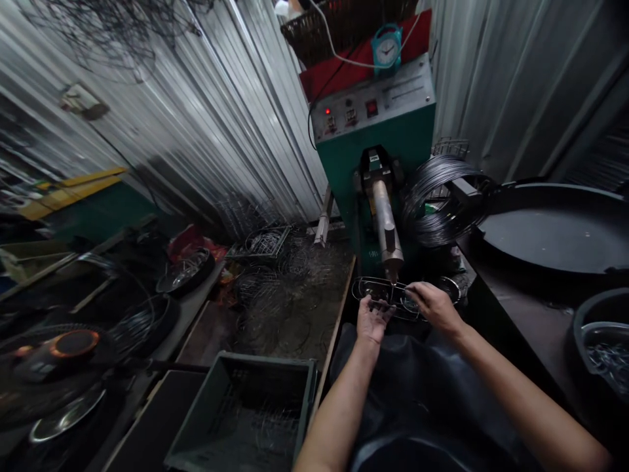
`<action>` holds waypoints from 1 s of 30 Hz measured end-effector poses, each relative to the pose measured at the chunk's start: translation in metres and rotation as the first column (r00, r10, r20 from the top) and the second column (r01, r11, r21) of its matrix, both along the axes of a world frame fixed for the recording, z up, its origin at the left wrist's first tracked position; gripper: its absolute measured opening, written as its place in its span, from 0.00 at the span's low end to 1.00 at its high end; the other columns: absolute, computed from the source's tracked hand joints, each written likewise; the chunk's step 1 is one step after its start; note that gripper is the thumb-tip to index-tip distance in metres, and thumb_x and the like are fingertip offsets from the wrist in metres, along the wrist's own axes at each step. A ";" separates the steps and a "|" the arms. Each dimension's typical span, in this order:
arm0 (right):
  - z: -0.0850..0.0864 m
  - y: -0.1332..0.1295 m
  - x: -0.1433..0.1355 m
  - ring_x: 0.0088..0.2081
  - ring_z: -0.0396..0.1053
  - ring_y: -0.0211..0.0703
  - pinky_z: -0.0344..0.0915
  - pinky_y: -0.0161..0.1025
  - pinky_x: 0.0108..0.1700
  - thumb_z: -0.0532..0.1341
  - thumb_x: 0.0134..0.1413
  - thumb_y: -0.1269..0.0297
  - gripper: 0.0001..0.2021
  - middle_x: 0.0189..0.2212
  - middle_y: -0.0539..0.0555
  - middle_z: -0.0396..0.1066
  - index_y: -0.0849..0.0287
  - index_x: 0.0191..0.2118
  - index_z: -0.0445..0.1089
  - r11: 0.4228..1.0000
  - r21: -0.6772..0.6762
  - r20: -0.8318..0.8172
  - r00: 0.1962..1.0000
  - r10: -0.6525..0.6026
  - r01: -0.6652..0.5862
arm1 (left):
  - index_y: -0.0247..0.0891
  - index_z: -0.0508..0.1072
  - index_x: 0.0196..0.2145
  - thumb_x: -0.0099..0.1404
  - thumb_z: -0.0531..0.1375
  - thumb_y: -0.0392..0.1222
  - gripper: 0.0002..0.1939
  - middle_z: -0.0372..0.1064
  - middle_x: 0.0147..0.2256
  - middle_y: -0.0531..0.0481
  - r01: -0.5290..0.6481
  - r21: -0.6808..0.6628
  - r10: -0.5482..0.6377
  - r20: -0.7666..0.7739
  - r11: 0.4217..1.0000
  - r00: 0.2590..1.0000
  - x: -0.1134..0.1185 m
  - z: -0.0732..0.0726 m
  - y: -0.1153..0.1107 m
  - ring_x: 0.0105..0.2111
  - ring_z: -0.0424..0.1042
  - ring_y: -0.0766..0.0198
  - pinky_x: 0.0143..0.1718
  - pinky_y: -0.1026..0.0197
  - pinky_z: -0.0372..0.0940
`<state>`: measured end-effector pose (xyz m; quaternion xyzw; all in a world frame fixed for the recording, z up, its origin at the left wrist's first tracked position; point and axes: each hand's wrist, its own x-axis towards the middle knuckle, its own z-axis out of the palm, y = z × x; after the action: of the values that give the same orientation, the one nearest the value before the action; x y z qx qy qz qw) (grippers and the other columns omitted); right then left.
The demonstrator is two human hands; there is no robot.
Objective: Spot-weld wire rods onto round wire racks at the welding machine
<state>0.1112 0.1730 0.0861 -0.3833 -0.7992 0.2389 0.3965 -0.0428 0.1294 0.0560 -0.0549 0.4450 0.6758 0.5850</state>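
Observation:
A thin oblong wire frame (361, 283) lies level under the electrode tip of a green spot welder (334, 157). My left hand (373, 320), palm up, holds the frame from below at its near left side, thumb and fingers curled about the wire. My right hand (432, 303) pinches at the frame's right part, close to the electrode (392, 265); whether a small extra wire is between those fingertips I cannot make out. Round wire shapes show dimly below and behind both hands. A dark apron (407, 393) covers my lap.
To the right are a coil of wire (442, 196), a big black round tray (550, 226) and a tub (590, 321) of small metal pieces. A grey-green crate (221, 393) stands at lower left; loose wire pieces (289, 295) cover the floor. A teal clock (386, 51) sits on the welder.

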 end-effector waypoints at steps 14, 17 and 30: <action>-0.032 -0.014 0.046 0.42 0.70 0.49 0.66 0.43 0.44 0.60 0.49 0.54 0.16 0.40 0.55 0.73 0.55 0.43 0.68 0.947 -0.278 -0.116 0.973 -0.202 0.163 | 0.39 0.64 0.47 0.48 0.64 0.57 0.32 0.63 0.46 0.42 0.313 0.046 -0.187 -0.715 0.949 0.674 0.023 -0.035 -0.028 0.45 0.66 0.55 0.47 0.51 0.62; -0.055 -0.011 0.065 0.40 0.70 0.49 0.66 0.44 0.44 0.60 0.48 0.53 0.16 0.37 0.55 0.73 0.57 0.40 0.69 0.910 -0.390 -0.147 0.966 -0.213 0.142 | 0.39 0.64 0.50 0.45 0.67 0.53 0.36 0.60 0.49 0.39 0.284 -0.032 -0.098 -0.970 0.958 0.222 0.041 -0.037 -0.030 0.50 0.62 0.51 0.52 0.50 0.56; -0.035 -0.022 0.068 0.38 0.69 0.46 0.65 0.43 0.43 0.59 0.50 0.51 0.14 0.33 0.56 0.72 0.57 0.33 0.73 0.969 -0.245 -0.230 0.972 -0.038 -0.020 | 0.38 0.66 0.37 0.49 0.66 0.49 0.21 0.66 0.36 0.48 0.292 0.107 0.027 -0.964 0.950 0.265 0.048 -0.029 -0.025 0.38 0.67 0.59 0.43 0.57 0.60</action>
<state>0.1790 0.1508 0.0516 -0.4023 -0.7097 0.3773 0.4382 0.0052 0.1048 0.0269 0.4781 0.6149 0.5725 0.2560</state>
